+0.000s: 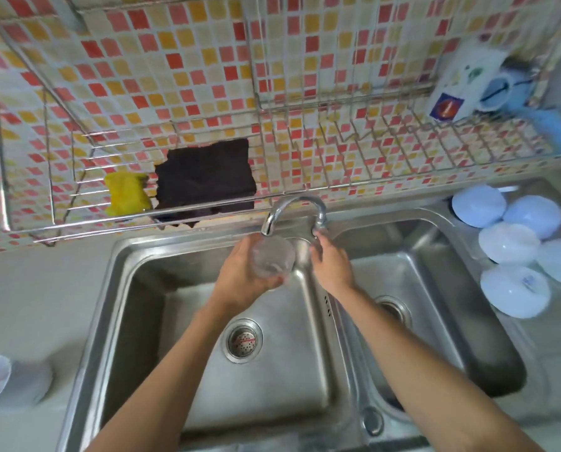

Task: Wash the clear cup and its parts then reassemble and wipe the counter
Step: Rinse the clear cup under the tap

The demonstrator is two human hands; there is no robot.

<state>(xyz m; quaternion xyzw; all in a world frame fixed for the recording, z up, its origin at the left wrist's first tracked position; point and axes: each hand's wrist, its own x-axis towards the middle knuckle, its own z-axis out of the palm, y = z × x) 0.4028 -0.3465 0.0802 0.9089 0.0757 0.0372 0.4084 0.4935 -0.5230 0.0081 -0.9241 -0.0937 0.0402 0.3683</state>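
Steel double sink [122, 288], mosaic-tiled wall [175, 60]

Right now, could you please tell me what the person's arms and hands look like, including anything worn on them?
Both arms are bare from the bottom edge of the frame up to the fingers: no sleeves show. The left hand and the right hand carry no gloves, and I can make out no rings, watch, bracelets or markings on either wrist. The picture is slightly soft, so tiny details could escape notice.

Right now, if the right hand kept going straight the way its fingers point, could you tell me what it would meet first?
The right hand points up and back toward the curved chrome tap. Its fingertips already seem to be at the tap's base, so it would probably meet that first, though depth is hard to judge.
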